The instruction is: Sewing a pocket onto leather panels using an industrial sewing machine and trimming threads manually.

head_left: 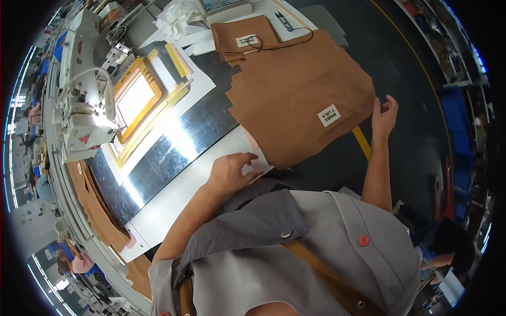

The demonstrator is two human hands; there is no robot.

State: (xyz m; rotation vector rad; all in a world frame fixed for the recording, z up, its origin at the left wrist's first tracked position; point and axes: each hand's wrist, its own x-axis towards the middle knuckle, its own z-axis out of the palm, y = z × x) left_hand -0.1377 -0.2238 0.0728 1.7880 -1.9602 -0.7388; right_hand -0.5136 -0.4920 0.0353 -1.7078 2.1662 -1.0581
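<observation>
A large brown fabric piece [300,79] with a white label [329,115] lies spread over the table's right end, its right part reaching past the table edge. My left hand [234,171] rests on the white tabletop just left of the cloth's near corner, thumb and fingers apart, holding nothing. At the cloth's far right edge is my right hand [385,118], thumb and fingers apart. Its thumb is beside the edge; whether it touches the cloth I cannot tell.
A sewing machine [84,116] stands at left, beside a yellow frame [139,100] under its lamp. Folded brown pieces [247,34] lie at the back with thread snips [284,21] and a dark cord [287,45]. More brown fabric [97,208] hangs at the lower left.
</observation>
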